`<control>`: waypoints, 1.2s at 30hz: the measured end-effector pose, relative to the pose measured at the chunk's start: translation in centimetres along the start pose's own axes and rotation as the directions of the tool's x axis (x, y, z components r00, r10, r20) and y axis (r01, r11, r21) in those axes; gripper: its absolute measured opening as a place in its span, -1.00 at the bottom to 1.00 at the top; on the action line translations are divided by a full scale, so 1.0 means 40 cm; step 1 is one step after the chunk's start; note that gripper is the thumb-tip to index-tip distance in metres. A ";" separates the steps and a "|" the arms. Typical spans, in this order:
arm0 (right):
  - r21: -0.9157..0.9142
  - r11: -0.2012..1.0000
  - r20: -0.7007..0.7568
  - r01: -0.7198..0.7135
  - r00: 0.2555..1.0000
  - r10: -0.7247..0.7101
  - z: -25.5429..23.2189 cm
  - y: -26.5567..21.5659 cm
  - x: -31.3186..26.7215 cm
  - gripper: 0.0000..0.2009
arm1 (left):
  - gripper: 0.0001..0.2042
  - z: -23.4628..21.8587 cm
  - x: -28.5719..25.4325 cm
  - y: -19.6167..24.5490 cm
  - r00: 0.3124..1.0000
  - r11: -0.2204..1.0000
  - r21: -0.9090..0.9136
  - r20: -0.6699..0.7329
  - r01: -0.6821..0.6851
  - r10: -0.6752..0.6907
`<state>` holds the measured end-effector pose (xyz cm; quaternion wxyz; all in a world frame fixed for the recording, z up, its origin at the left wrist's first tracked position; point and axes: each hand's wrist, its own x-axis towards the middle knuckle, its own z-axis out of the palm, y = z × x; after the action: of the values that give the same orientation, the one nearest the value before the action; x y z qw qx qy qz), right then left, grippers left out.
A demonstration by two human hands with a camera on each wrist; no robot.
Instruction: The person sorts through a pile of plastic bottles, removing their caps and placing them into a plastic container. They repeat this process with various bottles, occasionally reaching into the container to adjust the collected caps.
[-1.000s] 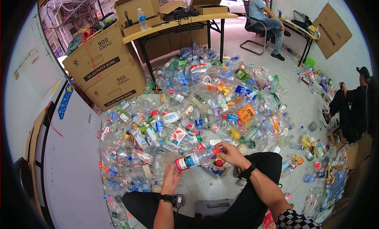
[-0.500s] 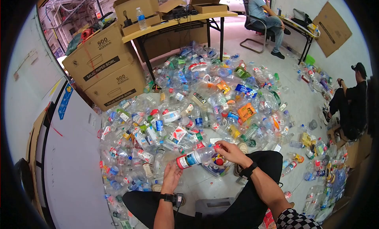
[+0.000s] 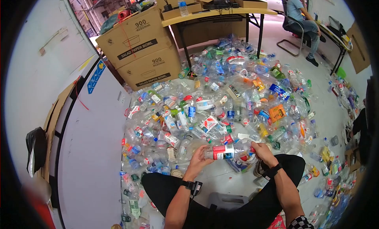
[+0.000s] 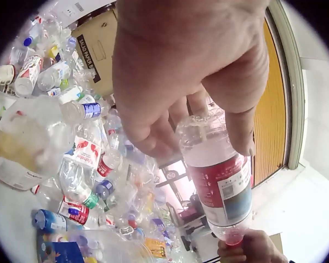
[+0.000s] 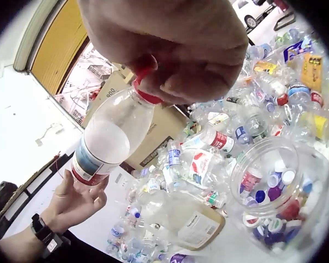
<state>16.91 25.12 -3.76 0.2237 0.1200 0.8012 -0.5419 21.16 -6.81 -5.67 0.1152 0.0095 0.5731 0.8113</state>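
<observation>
A clear plastic bottle [image 3: 223, 152] with a red, white and blue label lies roughly level between the two hands. Its base end is gripped by the left hand [image 3: 198, 163], thumb and fingers around it, also plain in the left wrist view [image 4: 192, 71]. At the other end the right hand [image 3: 265, 154] pinches the red cap [image 5: 146, 82]. In the right wrist view, a clear round jar [image 5: 296, 219] holding loose caps of several colours stands below the right hand. Some white, cloudy area shows inside the bottle [image 5: 107, 139].
Many empty bottles [image 3: 205, 122] cover the floor ahead. Cartons [image 3: 148, 67] are stacked at the back left beside a table [image 3: 221, 15]. A light panel [image 3: 90, 150] stands on the left. A seated person [image 3: 306, 21] is at the back right, and a grey stool [image 3: 227, 201] between the legs.
The head view has turned left, so the scene appears shifted right. The bottle has tilted nearer to level, with both hands still holding its ends.
</observation>
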 end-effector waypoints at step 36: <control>0.119 0.943 -0.005 0.312 0.949 -0.314 -0.042 -0.023 -0.040 -0.65 | -0.65 -0.097 0.031 -0.117 0.905 0.644 -0.765 -0.265 0.012 -0.332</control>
<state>17.51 26.39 -1.71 0.1331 0.0003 0.7750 -0.6178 20.20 -8.68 -11.51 0.0730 -0.2526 0.1980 0.9443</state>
